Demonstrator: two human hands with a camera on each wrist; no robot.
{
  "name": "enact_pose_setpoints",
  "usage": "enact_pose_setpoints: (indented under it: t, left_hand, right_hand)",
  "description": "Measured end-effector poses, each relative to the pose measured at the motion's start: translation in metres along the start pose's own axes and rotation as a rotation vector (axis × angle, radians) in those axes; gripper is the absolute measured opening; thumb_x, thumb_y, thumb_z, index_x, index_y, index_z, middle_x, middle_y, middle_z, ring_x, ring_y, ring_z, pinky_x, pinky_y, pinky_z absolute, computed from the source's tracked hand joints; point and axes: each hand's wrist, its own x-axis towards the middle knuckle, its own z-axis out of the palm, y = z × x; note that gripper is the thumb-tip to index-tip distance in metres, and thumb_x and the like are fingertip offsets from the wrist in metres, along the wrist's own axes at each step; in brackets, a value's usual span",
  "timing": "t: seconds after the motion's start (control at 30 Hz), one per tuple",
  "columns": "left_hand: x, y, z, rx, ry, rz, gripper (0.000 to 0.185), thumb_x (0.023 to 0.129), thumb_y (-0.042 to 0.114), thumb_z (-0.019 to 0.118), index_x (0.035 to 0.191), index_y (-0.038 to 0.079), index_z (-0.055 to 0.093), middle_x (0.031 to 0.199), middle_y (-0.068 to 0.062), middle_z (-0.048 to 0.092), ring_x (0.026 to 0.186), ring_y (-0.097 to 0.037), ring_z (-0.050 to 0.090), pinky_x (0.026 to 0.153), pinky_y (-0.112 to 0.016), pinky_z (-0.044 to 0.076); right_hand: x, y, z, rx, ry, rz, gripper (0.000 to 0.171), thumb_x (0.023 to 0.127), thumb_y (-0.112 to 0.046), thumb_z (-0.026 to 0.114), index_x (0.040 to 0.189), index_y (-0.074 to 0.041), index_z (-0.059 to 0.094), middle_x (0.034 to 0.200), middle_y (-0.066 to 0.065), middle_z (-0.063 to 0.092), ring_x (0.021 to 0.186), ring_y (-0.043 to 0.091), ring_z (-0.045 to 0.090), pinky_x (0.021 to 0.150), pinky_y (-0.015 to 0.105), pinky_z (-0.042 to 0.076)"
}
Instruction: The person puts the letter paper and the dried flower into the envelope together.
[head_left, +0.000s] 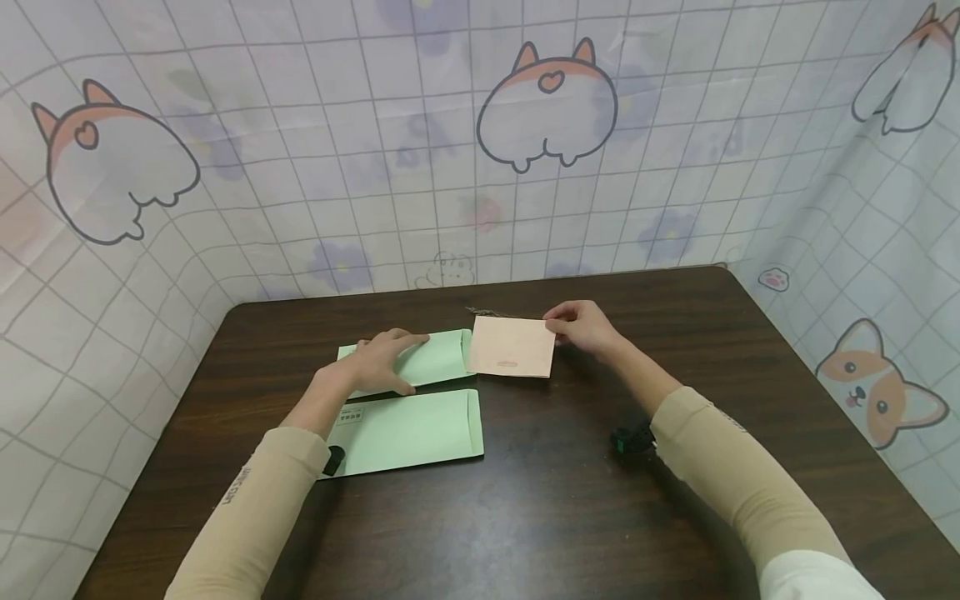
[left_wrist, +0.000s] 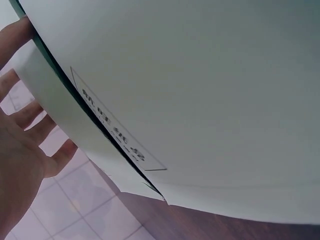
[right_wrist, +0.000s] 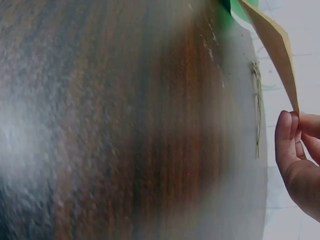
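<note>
Two pale green envelopes lie one behind the other on the dark wooden table. My left hand (head_left: 375,362) rests on the far envelope (head_left: 446,354), fingers spread and thumb toward its near edge. The near envelope (head_left: 412,429), with a small printed box at its left end, fills much of the left wrist view. Between thumb and fingers, my right hand (head_left: 588,327) pinches a peach-coloured paper card or small envelope (head_left: 513,346) by its right edge. The peach piece's left edge meets the far envelope's flap end. In the right wrist view it stands tilted above the table.
A thin dried sprig (right_wrist: 258,110) lies on the table behind the peach paper, partly covered by it in the head view. The table (head_left: 555,517) ends at a patterned cloth wall (head_left: 420,208) at the back and sides. Small black devices sit at both wrists.
</note>
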Motion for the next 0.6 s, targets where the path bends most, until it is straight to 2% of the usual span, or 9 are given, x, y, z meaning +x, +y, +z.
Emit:
enact_pose_setpoints:
  t: [0.2, 0.6]
  left_hand:
    - [0.0006, -0.0007, 0.0005, 0.0, -0.002, -0.004, 0.094, 0.086, 0.031, 0.085, 0.163, 0.019, 0.032, 0.161, -0.018, 0.03, 0.148, -0.042, 0.028, 0.108, -0.08, 0.012]
    - [-0.0018, 0.003, -0.002, 0.004, -0.006, -0.01, 0.094, 0.085, 0.031, 0.085, 0.163, 0.018, 0.033, 0.161, -0.018, 0.032, 0.147, -0.042, 0.029, 0.108, -0.079, 0.014]
  right_hand:
    - [0.0002, -0.0018, 0.0056, -0.011, -0.035, -0.018, 0.024, 0.102, -0.005, 0.063, 0.12, 0.011, 0.067, 0.106, 0.02, 0.065, 0.093, 0.037, 0.065, 0.087, 0.048, 0.057]
    - [0.0048, -0.0037, 0.0079, -0.077, -0.096, -0.014, 0.024, 0.103, -0.006, 0.062, 0.122, 0.009, 0.068, 0.11, 0.022, 0.065, 0.09, 0.029, 0.065, 0.087, 0.048, 0.057]
